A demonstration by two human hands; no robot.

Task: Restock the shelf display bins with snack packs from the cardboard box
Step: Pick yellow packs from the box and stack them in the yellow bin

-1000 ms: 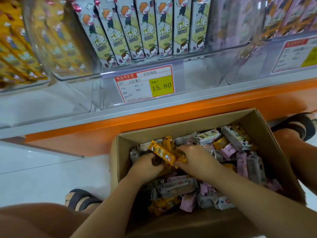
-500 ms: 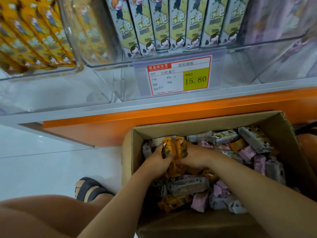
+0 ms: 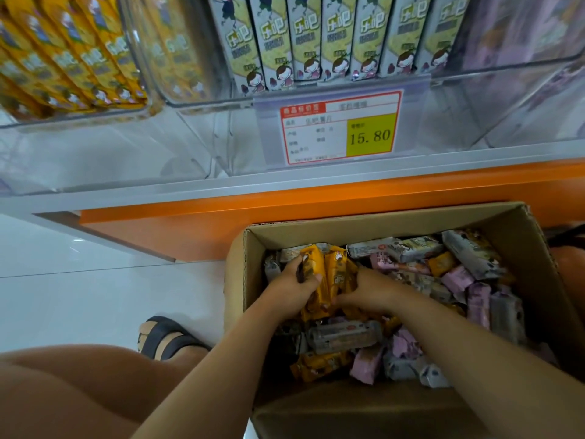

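An open cardboard box (image 3: 395, 221) stands on the floor, full of loose orange, pink and grey snack packs. Both hands are inside it at the left. My left hand (image 3: 292, 289) grips a bundle of orange packs (image 3: 316, 274) held upright. My right hand (image 3: 370, 291) grips the same bundle from the right side, fingers curled around the packs. Above, a clear bin (image 3: 316, 99) holds a row of yellow-green packs, and a clear bin (image 3: 72, 118) at the left holds orange-yellow packs.
A price tag (image 3: 340, 126) reading 15.80 hangs on the middle bin's front. The orange shelf base (image 3: 285, 204) runs just behind the box. My left knee (image 3: 79, 384) and sandalled foot (image 3: 164, 339) are on the white tiles left of the box.
Both hands have gathered the orange packs from lying flat into an upright bundle and drawn them together. The view has shifted left and tilted up toward the bins.
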